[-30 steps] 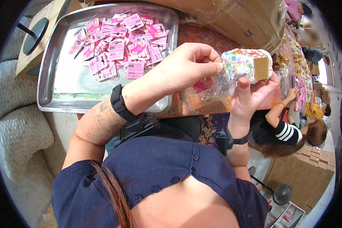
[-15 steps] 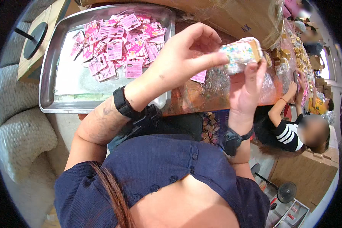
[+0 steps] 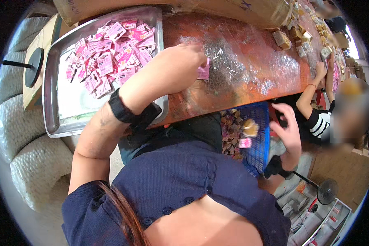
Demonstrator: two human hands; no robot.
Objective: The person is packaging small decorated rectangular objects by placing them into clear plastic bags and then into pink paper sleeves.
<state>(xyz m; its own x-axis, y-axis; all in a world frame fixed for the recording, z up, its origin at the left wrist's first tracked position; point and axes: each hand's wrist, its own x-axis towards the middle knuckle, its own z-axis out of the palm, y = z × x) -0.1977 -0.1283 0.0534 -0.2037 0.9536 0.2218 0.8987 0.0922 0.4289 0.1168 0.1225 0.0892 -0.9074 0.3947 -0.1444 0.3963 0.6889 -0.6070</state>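
Observation:
My left hand is closed over the table, its curled fingers at a pink printed card that shows past them. The fingertips are mostly hidden behind the hand. My right hand holds nothing and has its fingers apart, just beyond the right rim of a blue plastic basket. A small tan and white block-like piece is blurred by motion over or in the basket. Several small brownish pieces lie inside, with a pink and white piece near them.
A metal tray at the left holds a heap of pink cards. Clear plastic film lies on the reddish table. A cardboard box is behind. Several wrapped blocks and a co-worker's arms are at the right.
The speckled small pack has left both my hands. My right hand has dropped down and right to the basket and opened. My left hand has moved left, down onto the pink card.

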